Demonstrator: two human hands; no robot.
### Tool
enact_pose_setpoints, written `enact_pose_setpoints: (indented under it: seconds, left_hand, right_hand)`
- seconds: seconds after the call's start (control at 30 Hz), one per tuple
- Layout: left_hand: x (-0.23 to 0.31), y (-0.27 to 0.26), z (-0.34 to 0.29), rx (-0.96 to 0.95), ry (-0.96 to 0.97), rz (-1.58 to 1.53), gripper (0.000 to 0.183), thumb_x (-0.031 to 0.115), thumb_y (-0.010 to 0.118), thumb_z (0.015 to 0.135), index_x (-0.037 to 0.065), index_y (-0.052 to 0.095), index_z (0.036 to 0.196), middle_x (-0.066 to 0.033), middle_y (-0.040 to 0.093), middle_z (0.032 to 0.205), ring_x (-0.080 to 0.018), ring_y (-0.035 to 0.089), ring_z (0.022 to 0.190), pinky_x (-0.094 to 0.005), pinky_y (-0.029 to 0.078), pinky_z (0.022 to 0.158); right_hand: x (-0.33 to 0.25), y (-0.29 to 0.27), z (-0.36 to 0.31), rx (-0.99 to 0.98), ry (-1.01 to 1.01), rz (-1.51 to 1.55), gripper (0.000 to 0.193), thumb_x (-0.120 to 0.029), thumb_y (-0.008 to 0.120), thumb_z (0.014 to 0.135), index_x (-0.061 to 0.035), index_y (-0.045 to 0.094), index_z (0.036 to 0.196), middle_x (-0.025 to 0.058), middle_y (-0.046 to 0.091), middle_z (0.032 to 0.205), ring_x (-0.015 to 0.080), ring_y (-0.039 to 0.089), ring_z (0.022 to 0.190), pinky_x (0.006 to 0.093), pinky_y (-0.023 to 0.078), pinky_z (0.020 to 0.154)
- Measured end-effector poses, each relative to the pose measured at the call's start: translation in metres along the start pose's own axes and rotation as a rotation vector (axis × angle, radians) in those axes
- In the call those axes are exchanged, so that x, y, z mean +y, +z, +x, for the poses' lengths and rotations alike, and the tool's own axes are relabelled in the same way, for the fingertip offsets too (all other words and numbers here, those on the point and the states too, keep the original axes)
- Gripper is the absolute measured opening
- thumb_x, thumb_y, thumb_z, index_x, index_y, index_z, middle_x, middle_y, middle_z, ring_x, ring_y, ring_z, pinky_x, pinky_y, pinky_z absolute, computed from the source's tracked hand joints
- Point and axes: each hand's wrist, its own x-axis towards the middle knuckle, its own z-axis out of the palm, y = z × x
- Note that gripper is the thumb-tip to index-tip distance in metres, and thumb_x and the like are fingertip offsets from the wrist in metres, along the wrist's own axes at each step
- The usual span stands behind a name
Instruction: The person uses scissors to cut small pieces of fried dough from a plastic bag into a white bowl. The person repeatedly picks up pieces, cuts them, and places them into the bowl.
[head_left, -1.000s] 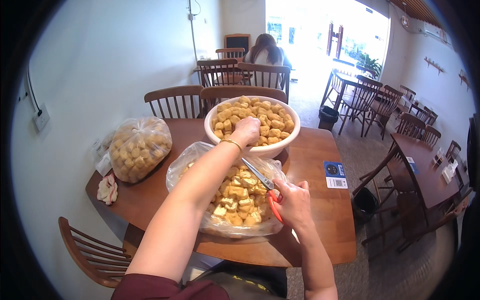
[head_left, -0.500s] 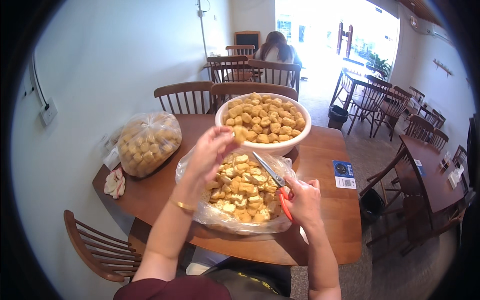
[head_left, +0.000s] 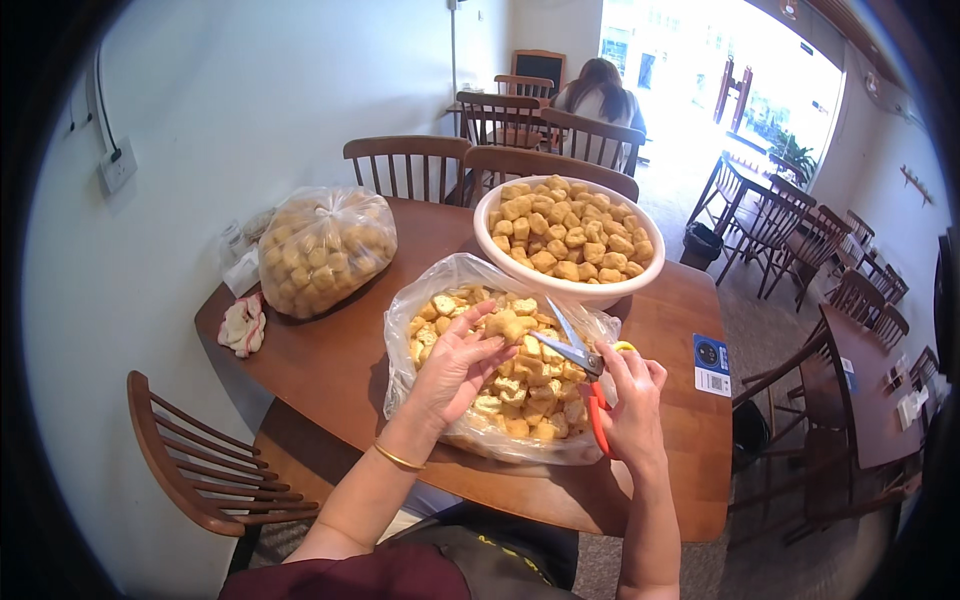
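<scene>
Clock face centred on the open plastic bag (head_left: 398, 375), twelve pointing away from you. Your hands are apart, each closed on something. Left hand (head_left: 450, 368), just left of centre: fingertips pinch one fried tofu piece (head_left: 508, 326), held up over the bag, probably so the fingers stay behind it and any crumbs drop inside. Right hand (head_left: 632, 405), near three: wrapped round the red-handled scissors (head_left: 588, 358), blades spread and pointing toward ten. The lower blade's tip sits right by the piece; contact hard to tell.

Pieces in the bag (head_left: 520, 400) show pale insides, many of them cut open. The bag's mouth is spread wide, likely to give your left hand a broad target. White bowl (head_left: 590, 291) at one o'clock, just beyond the bag and heaped with pieces (head_left: 565, 225) that look whole; within easy reach, it seems to serve as your supply.

Knotted clear bag (head_left: 325, 255) at ten, also full, set out toward the wall, presumably to leave your working space free. Crumpled cloth (head_left: 243, 325) near nine, by the edge of the tabletop (head_left: 675, 335), perhaps for wiping.
</scene>
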Motion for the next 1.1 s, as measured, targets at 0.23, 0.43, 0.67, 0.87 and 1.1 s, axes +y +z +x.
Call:
enact_pose_setpoints:
  seconds: [0.23,0.43,0.67,0.87,1.1]
  left_hand:
    - [-0.01,0.0,-0.001,-0.085,-0.062,0.014,0.043,-0.005,0.059,0.097,0.004,0.049,0.138,-0.0154,0.066,0.126,-0.0244,0.067,0.117,-0.0328,0.058,0.099]
    - [-0.015,0.005,-0.002,-0.081,-0.006,0.127,0.045,-0.006,0.059,0.095,0.003,0.049,0.138,-0.0146,0.066,0.126,-0.0234,0.067,0.118,-0.0333,0.058,0.102]
    - [-0.02,0.007,-0.004,-0.073,0.018,0.197,0.044,-0.007,0.06,0.094,0.003,0.051,0.136,-0.0133,0.066,0.126,-0.0212,0.068,0.116,-0.0333,0.058,0.103]
    - [-0.022,0.009,-0.006,-0.098,0.027,0.194,0.042,-0.007,0.059,0.095,0.001,0.051,0.135,-0.0131,0.065,0.127,-0.0204,0.068,0.115,-0.0339,0.057,0.105]
    - [-0.017,0.003,-0.01,-0.057,0.013,0.203,0.033,-0.002,0.06,0.099,-0.001,0.052,0.132,-0.0139,0.067,0.123,-0.0196,0.07,0.109,-0.0325,0.059,0.098]
  right_hand:
    - [-0.004,0.003,-0.002,-0.072,-0.024,0.006,0.062,-0.013,0.078,0.079,-0.0051,0.058,0.137,0.0155,0.062,0.118,0.0318,0.058,0.117,0.0483,0.033,0.107]
    - [-0.008,0.0,-0.002,-0.114,-0.005,0.006,0.061,-0.01,0.078,0.079,-0.0057,0.059,0.136,0.0157,0.062,0.118,0.0323,0.058,0.117,0.0478,0.032,0.108]
    - [-0.01,0.001,-0.002,-0.115,-0.007,0.036,0.065,-0.003,0.075,0.074,-0.0062,0.058,0.137,0.0149,0.062,0.117,0.0318,0.058,0.117,0.0488,0.031,0.11]
    - [-0.006,0.003,-0.003,-0.075,-0.061,0.025,0.066,-0.005,0.078,0.071,-0.0054,0.059,0.135,0.013,0.061,0.106,0.0301,0.061,0.107,0.049,0.033,0.105]
    - [-0.009,0.0,-0.002,-0.094,-0.037,0.057,0.054,-0.008,0.079,0.072,-0.0099,0.067,0.125,0.0119,0.065,0.088,0.031,0.064,0.084,0.0444,0.04,0.094]
